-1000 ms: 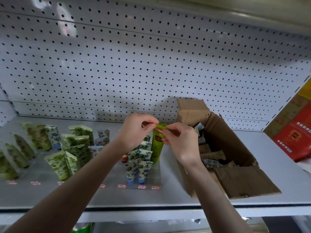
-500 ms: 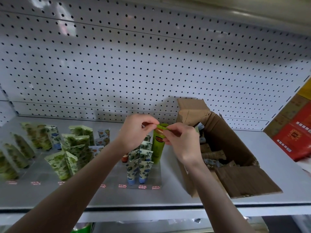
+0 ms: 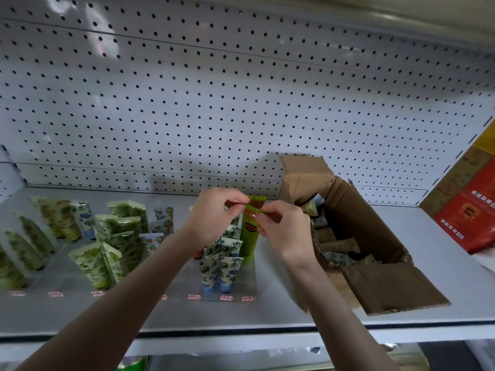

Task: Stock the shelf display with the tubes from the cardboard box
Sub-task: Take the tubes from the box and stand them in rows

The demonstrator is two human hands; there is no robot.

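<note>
While both hands pinch its crimped top edge, left hand [image 3: 214,212] and right hand [image 3: 284,231] hold the green tube [image 3: 250,231] upright, cap down, left of the cardboard box [image 3: 348,210].

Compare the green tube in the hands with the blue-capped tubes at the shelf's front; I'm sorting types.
The green tube is plain bright green with an orange label; the blue-capped tubes carry a leafy pattern on cream. The green tube stands taller. Both hands, left hand and right hand, pinch its top; the blue-capped tubes stand untouched. All stand cap-down.
</note>
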